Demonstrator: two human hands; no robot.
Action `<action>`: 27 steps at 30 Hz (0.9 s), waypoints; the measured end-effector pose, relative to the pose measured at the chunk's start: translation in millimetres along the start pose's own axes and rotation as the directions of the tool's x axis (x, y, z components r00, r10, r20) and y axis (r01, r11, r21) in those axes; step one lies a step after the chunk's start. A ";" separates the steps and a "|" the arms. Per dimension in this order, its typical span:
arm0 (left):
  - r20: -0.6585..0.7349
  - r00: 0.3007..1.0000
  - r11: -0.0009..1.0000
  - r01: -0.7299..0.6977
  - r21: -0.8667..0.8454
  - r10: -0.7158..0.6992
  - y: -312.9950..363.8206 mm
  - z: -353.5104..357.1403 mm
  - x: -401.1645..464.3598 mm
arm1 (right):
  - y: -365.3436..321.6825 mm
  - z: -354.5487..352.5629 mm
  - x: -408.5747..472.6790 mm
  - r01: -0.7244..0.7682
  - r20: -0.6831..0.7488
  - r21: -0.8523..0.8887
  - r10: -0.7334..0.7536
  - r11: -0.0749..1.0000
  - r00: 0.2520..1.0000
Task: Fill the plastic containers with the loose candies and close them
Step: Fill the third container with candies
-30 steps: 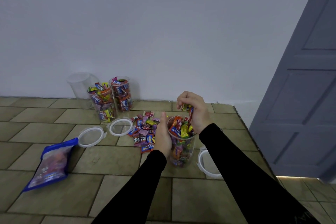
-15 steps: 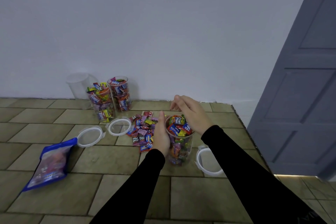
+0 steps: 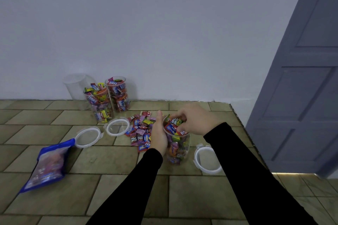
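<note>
— Left hand [image 3: 159, 138] wrapped around the side of the clear plastic jar [image 3: 178, 149], fingers clamped on its wall. Presumably to steady it upright on the tiled floor [image 3: 95, 159] against pressure from above.

— And the right hand [image 3: 194, 121]?

— Over the jar's mouth, fingers [image 3: 180, 118] curled together down onto the top wrapped candies [image 3: 172, 126]. Probably tamping or settling them; whether pinching one, cannot tell.

— Fill level?

— Heaped to the rim. Needs levelling before any lid seats, by the look of it.

— Lid nearby?

— White-rimmed lid [image 3: 207, 159] flat on the floor just right of the jar, handy for the right hand. Two more lids [image 3: 118, 127] left of the loose candy pile [image 3: 141, 131].

— Pile placement?

— Just beside the jar, behind the left hand, within short reach.

— Other jars?

— Two filled jars [image 3: 109, 97], still uncapped, by the wall; an empty jar [image 3: 77, 87] behind them. Blue candy bag [image 3: 47, 166] lying far left.
</note>
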State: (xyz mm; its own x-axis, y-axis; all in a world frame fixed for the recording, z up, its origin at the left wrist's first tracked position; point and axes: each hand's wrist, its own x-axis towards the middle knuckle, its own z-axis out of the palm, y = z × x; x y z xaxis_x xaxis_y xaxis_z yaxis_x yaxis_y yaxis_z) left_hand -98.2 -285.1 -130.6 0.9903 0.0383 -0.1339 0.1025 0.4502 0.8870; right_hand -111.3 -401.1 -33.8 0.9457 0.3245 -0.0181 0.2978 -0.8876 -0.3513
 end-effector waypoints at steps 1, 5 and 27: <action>-0.013 1.000 1.000 0.000 -0.009 0.000 -0.3 0.8 0.5 | -1.6 3.7 2.4 -0.005 0.013 -0.010 0.005 1.000 1.000; -0.045 0.997 0.998 -0.060 0.002 0.060 -1.0 1.0 0.6 | -5.5 14.4 7.1 -0.016 0.014 -0.019 0.016 1.000 1.000; 0.054 0.987 0.878 -0.159 0.452 0.151 4.3 -24.8 7.1 | 35.7 0.9 25.6 -0.061 -0.315 0.387 0.195 0.920 0.929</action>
State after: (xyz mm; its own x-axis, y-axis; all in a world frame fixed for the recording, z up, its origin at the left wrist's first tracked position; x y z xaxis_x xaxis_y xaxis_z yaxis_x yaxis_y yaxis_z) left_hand -93.0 -260.8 -138.7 0.9980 0.0578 0.0260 -0.0252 -0.0146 0.9996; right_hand -76.6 -424.2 -47.7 0.9774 0.0254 0.2100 0.1655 -0.7101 -0.6844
